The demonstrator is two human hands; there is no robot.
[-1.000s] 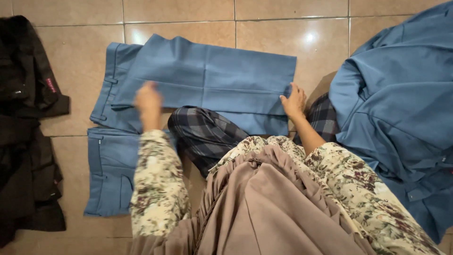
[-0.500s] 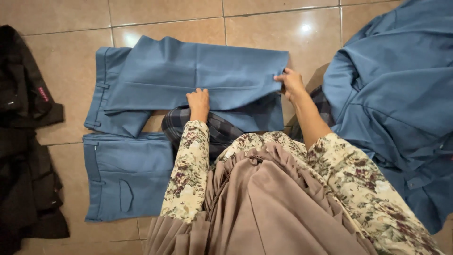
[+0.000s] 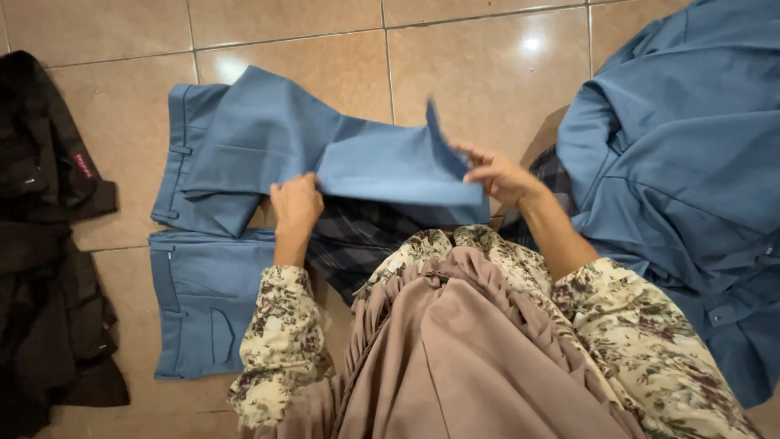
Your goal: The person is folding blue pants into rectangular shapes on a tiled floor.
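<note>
Left hand (image 3: 296, 207) pressing, right hand (image 3: 497, 173) pinching smooth blue trousers (image 3: 268, 146), glossy tiled floor (image 3: 471, 73)

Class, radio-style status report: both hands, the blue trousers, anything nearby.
Left hand pressing the blue trousers. Right hand lifting the leg end. Blue shirt right, dark clothes left.
</note>
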